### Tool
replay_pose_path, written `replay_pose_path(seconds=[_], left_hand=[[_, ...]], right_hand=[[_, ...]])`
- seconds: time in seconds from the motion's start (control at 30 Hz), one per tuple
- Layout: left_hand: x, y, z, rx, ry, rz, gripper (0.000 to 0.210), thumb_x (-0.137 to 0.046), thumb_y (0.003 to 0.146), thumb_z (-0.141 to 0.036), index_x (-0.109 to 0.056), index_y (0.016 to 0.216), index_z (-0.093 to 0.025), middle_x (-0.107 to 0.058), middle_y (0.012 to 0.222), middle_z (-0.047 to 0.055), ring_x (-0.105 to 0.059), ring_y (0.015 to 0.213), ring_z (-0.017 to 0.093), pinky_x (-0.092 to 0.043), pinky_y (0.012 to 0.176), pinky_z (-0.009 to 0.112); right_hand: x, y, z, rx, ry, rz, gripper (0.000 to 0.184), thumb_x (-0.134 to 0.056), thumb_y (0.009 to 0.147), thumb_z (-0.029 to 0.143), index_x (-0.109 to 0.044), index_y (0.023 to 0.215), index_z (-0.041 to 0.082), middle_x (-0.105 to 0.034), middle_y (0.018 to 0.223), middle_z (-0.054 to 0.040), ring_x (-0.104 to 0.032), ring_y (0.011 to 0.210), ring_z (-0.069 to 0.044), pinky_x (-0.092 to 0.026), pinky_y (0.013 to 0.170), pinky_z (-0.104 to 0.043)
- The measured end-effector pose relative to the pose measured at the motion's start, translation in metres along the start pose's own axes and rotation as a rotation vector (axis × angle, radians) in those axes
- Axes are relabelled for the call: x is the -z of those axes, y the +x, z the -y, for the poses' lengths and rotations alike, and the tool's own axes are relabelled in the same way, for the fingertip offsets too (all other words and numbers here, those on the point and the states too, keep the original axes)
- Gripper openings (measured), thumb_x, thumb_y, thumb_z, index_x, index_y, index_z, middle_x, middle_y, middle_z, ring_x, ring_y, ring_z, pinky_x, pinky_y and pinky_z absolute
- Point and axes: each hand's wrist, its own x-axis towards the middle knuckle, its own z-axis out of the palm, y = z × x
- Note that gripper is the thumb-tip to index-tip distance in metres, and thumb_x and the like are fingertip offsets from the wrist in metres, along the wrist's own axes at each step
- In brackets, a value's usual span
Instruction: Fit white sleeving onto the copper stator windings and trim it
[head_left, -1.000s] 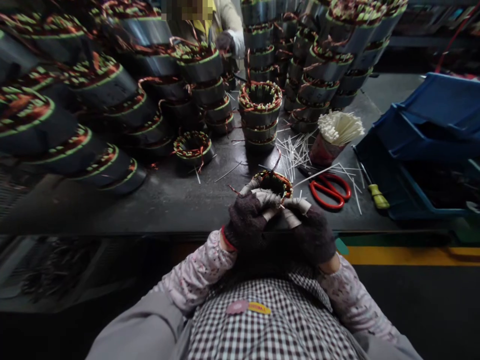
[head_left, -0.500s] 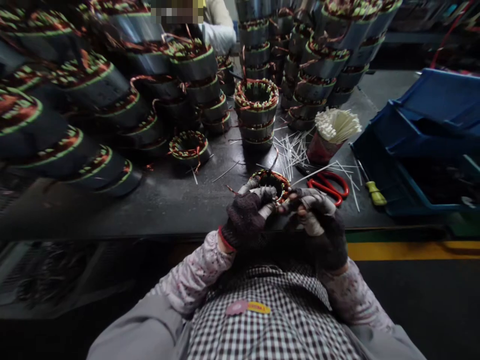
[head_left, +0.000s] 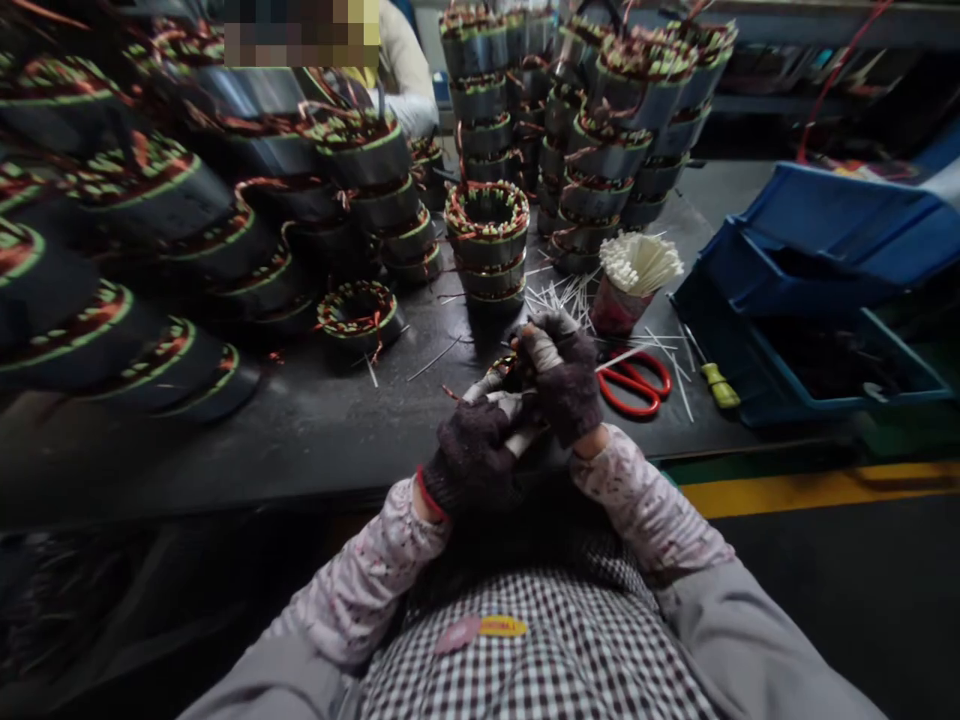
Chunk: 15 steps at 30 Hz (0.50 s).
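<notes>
Clearance around the cup (head_left: pixel 615 309) of white sticks?

The front edge of the bench (head_left: pixel 337 430) runs on my side of the cup. To the cup's right stand the blue bins (head_left: pixel 847 215), with a yellow-handled screwdriver (head_left: pixel 721 386) on their cup side. Behind and left of the cup rises a stator stack (head_left: pixel 489 248). Loose sticks (head_left: pixel 559 295) lie between that stack and the cup. My widest room to move is well left of the cup, between the low stator (head_left: pixel 375 330) and the front edge.

Position of the wound ring (head_left: pixel 504 364)?

In front of the cup, to its left. My hands hide most of it.

Hand states?

My left hand (head_left: pixel 476 450) has its fingers curled, gripping the rim. My right hand (head_left: pixel 566 375) is half closed, fingers bent over the ring on the cup's side; I cannot tell whether they pinch anything. Red-handled scissors (head_left: pixel 666 378) lie beside it, just in front of the cup.
</notes>
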Motion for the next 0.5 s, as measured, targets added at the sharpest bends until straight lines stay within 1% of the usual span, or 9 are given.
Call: replay_pose_path(seconds=[0.03, 0.07, 0.13, 0.17, 0.23, 0.3, 0.33, 0.4, 0.5], left_hand=[[0.000, 0.001, -0.002, -0.005, -0.014, 0.015, 0.020, -0.067, 0.101, -0.032, -0.082, 0.111, -0.024, -0.087, 0.113, 0.004, -0.080, 0.112, 0.027, -0.049, 0.127, 0.054], [-0.001, 0.002, -0.005, -0.001, -0.026, 0.016, 0.018, -0.069, 0.100, -0.032, -0.082, 0.110, -0.025, -0.087, 0.110, 0.003, -0.081, 0.107, 0.026, -0.048, 0.128, 0.055], [-0.007, 0.004, -0.009, 0.041, -0.026, -0.028, 0.014, -0.071, 0.098, -0.032, -0.084, 0.102, -0.027, -0.087, 0.100, 0.000, -0.082, 0.094, 0.024, -0.048, 0.126, 0.055], [-0.011, 0.005, -0.011, 0.070, -0.010, -0.071, 0.013, -0.072, 0.098, -0.032, -0.084, 0.098, -0.027, -0.087, 0.095, 0.000, -0.081, 0.089, 0.023, -0.049, 0.124, 0.056], [-0.019, 0.005, -0.014, 0.114, 0.048, -0.143, 0.015, -0.070, 0.099, -0.032, -0.084, 0.097, -0.026, -0.087, 0.093, 0.001, -0.081, 0.087, 0.024, -0.050, 0.122, 0.058], [-0.025, 0.004, -0.014, 0.115, 0.124, -0.155, 0.021, -0.070, 0.098, -0.033, -0.083, 0.110, -0.022, -0.087, 0.103, 0.006, -0.082, 0.096, 0.029, -0.049, 0.123, 0.062], [-0.027, 0.004, -0.014, 0.099, 0.164, -0.143, 0.027, -0.072, 0.097, -0.034, -0.082, 0.118, -0.020, -0.087, 0.109, 0.008, -0.082, 0.101, 0.031, -0.048, 0.124, 0.063], [-0.029, 0.003, -0.012, 0.065, 0.233, -0.104, 0.036, -0.074, 0.096, -0.037, -0.081, 0.125, -0.017, -0.085, 0.118, 0.012, -0.081, 0.109, 0.034, -0.046, 0.125, 0.065], [-0.030, 0.003, -0.010, 0.059, 0.260, -0.071, 0.028, -0.075, 0.097, -0.036, -0.084, 0.118, -0.020, -0.086, 0.116, 0.009, -0.081, 0.109, 0.032, -0.045, 0.125, 0.062]], right_hand=[[-0.002, 0.006, -0.004, 0.030, -0.017, -0.010, 0.028, -0.078, 0.092, 0.047, -0.064, 0.084, 0.025, -0.070, 0.078, 0.0018, -0.066, 0.070, -0.014, -0.057, 0.065, -0.027], [0.002, 0.009, -0.006, 0.062, -0.038, -0.001, 0.026, -0.078, 0.092, 0.047, -0.066, 0.086, 0.025, -0.072, 0.081, 0.0010, -0.068, 0.073, -0.015, -0.059, 0.067, -0.028], [0.024, 0.011, -0.003, 0.127, -0.071, -0.007, 0.025, -0.074, 0.095, 0.050, -0.069, 0.093, 0.025, -0.077, 0.091, -0.0010, -0.071, 0.075, -0.015, -0.059, 0.067, -0.029], [0.041, 0.013, 0.001, 0.159, -0.094, -0.050, 0.026, -0.070, 0.098, 0.052, -0.069, 0.096, 0.026, -0.078, 0.095, -0.0017, -0.071, 0.073, -0.014, -0.059, 0.064, -0.029], [0.080, 0.022, 0.006, 0.213, -0.200, -0.228, 0.028, -0.067, 0.098, 0.053, -0.069, 0.100, 0.025, -0.079, 0.097, -0.0017, -0.068, 0.067, -0.013, -0.057, 0.061, -0.029], [0.115, 0.040, 0.005, 0.233, -0.399, -0.400, 0.027, -0.072, 0.092, 0.050, -0.069, 0.099, 0.024, -0.077, 0.091, -0.0007, -0.067, 0.068, -0.014, -0.060, 0.067, -0.031], [0.129, 0.051, 0.002, 0.235, -0.515, -0.438, 0.026, -0.074, 0.089, 0.047, -0.071, 0.098, 0.023, -0.078, 0.090, -0.0014, -0.068, 0.072, -0.016, -0.061, 0.073, -0.034], [0.143, 0.071, -0.007, 0.237, -0.715, -0.445, 0.025, -0.075, 0.084, 0.041, -0.074, 0.100, 0.021, -0.080, 0.095, -0.0053, -0.072, 0.084, -0.021, -0.062, 0.086, -0.040], [0.142, 0.091, -0.020, 0.251, -0.856, -0.403, 0.024, -0.075, 0.083, 0.037, -0.079, 0.100, 0.020, -0.083, 0.100, -0.0102, -0.075, 0.092, -0.027, -0.060, 0.095, -0.047]])
